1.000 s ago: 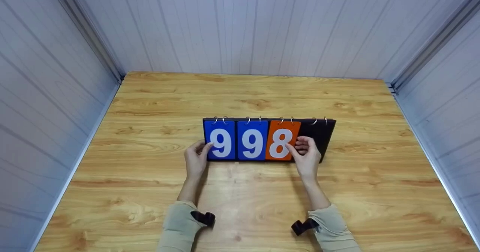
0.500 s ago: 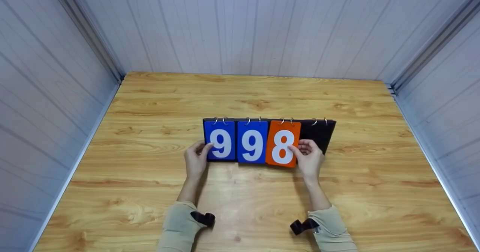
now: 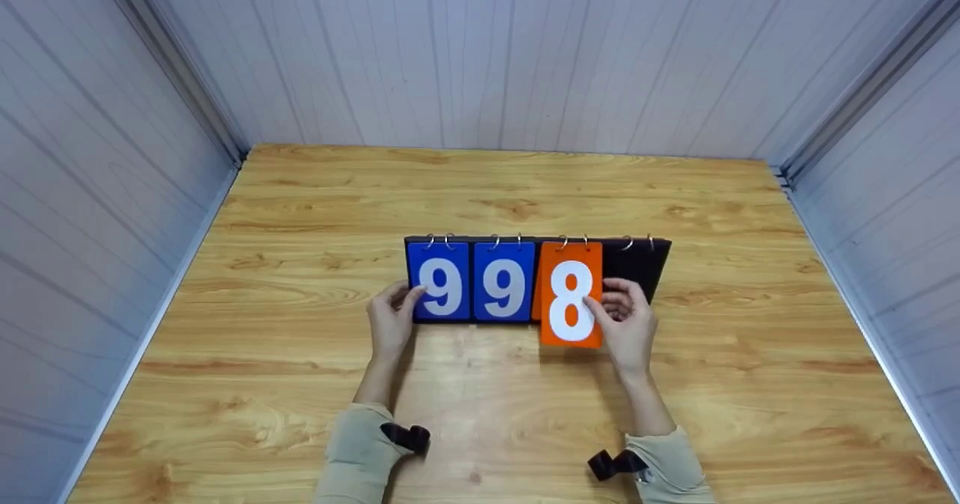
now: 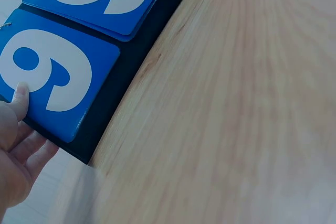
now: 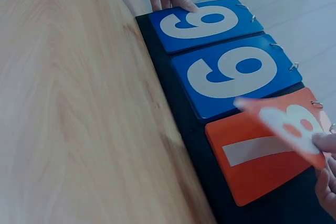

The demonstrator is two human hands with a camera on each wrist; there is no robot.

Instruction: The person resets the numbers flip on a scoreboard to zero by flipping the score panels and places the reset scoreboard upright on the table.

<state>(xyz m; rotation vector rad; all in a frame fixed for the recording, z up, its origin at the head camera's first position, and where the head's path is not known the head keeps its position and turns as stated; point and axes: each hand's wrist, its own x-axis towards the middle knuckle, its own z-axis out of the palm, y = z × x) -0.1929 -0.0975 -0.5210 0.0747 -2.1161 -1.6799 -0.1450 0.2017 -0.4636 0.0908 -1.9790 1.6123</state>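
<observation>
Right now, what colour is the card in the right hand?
The card is orange with a white 8, clearest in the head view.

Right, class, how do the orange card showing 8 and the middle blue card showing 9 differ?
The orange card shows a white 8; the middle blue card shows a white 9.
The right hand pinches the orange card; neither hand touches the middle blue card.
The orange card tilts out from the black board; the middle blue card lies back against it.
Both hang from metal rings.
</observation>
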